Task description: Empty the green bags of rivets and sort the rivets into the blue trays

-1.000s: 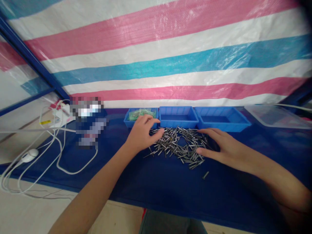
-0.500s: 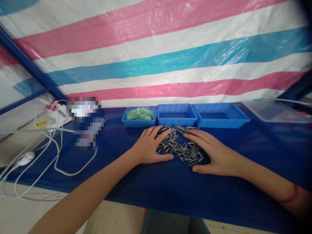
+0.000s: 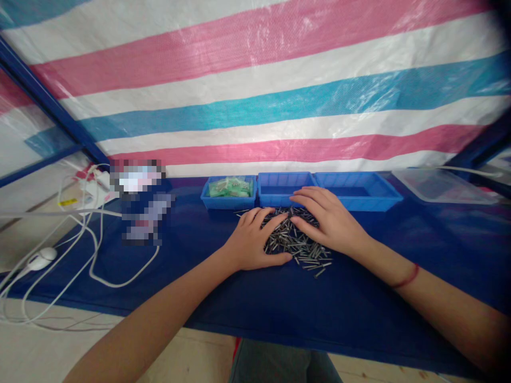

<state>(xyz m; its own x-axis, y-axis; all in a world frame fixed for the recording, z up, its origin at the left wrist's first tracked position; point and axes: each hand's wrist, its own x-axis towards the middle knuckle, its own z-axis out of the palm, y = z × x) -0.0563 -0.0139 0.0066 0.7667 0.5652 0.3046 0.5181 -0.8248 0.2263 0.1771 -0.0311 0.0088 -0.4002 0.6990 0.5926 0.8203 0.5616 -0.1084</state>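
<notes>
A heap of small metal pins lies on the blue table cover, just in front of three blue bins. My left hand rests flat against the heap's left side, fingers stretched out and thumb along the near edge. My right hand lies palm down over the heap's right and far part, fingers spread toward the middle bin. Neither hand grips anything. The left bin holds green-and-white small parts. The right bin looks empty.
A clear plastic tray sits at the far right. White cables and a small white switch lie at the left, beside a blurred-out patch. A striped pink, white and blue tarp hangs behind the table. The table's near edge runs across the bottom.
Both hands swept the scattered pins inward into a tighter heap. My right hand then moved left and farther back, onto the heap near the middle bin.
</notes>
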